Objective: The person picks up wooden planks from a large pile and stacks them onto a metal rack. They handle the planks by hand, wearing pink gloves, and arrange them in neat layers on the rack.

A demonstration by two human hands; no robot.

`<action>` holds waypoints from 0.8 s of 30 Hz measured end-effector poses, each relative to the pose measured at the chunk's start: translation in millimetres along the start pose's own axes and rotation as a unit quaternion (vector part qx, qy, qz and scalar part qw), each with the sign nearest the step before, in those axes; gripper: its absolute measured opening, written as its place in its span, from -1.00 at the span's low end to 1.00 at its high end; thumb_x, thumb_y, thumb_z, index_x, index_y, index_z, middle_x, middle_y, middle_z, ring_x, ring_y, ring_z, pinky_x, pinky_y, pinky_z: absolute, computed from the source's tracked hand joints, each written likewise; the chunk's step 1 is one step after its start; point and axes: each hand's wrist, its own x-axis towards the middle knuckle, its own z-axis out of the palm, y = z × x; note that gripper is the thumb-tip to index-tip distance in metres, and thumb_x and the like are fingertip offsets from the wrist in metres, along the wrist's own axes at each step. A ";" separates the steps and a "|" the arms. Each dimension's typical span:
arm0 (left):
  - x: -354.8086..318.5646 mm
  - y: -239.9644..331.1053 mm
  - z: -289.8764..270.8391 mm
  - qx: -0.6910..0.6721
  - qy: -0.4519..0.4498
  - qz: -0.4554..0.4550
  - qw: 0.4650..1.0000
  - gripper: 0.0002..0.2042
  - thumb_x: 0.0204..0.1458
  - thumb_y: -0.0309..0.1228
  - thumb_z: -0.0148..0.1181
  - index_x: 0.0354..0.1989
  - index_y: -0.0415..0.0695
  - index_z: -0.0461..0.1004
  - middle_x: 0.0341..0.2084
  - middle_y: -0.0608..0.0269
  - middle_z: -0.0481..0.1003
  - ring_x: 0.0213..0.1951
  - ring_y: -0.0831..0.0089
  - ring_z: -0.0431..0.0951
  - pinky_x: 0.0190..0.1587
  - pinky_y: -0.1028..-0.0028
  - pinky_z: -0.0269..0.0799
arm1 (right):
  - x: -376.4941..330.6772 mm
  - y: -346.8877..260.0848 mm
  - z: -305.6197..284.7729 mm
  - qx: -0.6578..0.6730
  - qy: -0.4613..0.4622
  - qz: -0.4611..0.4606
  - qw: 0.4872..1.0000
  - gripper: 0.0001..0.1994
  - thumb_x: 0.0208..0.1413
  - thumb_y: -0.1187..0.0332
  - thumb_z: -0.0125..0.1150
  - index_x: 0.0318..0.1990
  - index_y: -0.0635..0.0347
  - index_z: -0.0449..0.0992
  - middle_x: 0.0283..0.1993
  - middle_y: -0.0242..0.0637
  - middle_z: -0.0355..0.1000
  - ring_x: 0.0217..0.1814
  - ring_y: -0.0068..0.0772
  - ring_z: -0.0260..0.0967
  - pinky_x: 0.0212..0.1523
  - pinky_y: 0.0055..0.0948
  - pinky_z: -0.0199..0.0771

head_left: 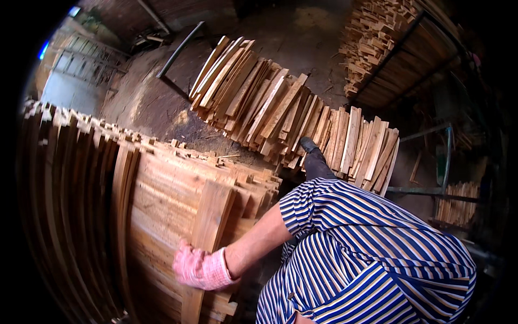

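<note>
A pink-checked glove covers my right hand (202, 267), whose arm reaches across from the right out of a striped sleeve. Its fingers are closed at the edge of a wooden plank (211, 216). This plank lies aslant against a broad stack of boards (167, 186) on the near left. At the left of that stack, several long boards (123, 216) stand on edge in a dark row. I do not see my left hand.
A long row of short wooden slats (270, 108) runs across the middle, with my dark shoe (307, 144) against it. Metal rail frames (186, 48) stand at its ends. More piled wood (372, 43) rises at the far right, and a pale panel (73, 89) is at the far left.
</note>
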 end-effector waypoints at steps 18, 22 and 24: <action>-166.6 921.4 59.2 0.065 -0.342 0.687 0.638 -0.47 0.12 -0.34 0.34 0.26 -0.17 0.36 0.13 0.04 0.51 0.18 0.25 0.50 0.17 0.32 0.47 | -286.2 391.0 98.1 0.340 0.068 0.563 0.750 -0.49 0.12 0.13 0.25 0.20 0.11 0.45 0.21 -0.17 0.44 0.27 -0.17 0.37 0.29 -0.29 0.39; -150.3 1013.4 265.8 0.152 -0.398 0.653 0.626 -0.36 0.11 -0.22 0.34 0.33 -0.16 0.26 0.19 -0.09 0.45 0.20 0.07 0.49 0.24 0.25 0.42 | -412.8 427.1 183.6 0.407 0.055 0.698 0.586 -0.50 0.12 0.11 0.26 0.19 0.06 0.45 0.27 -0.13 0.41 0.21 -0.19 0.43 0.24 -0.33 0.40; -111.0 1028.7 379.9 0.108 -0.351 0.664 0.652 -0.17 0.03 -0.12 0.40 0.42 -0.18 0.13 0.27 -0.22 0.34 0.24 0.00 0.43 0.27 0.21 0.36 | -450.8 434.7 202.2 0.484 0.073 0.742 0.458 -0.50 0.14 0.15 0.28 0.21 0.09 0.43 0.26 -0.13 0.43 0.09 -0.28 0.48 0.12 -0.41 0.46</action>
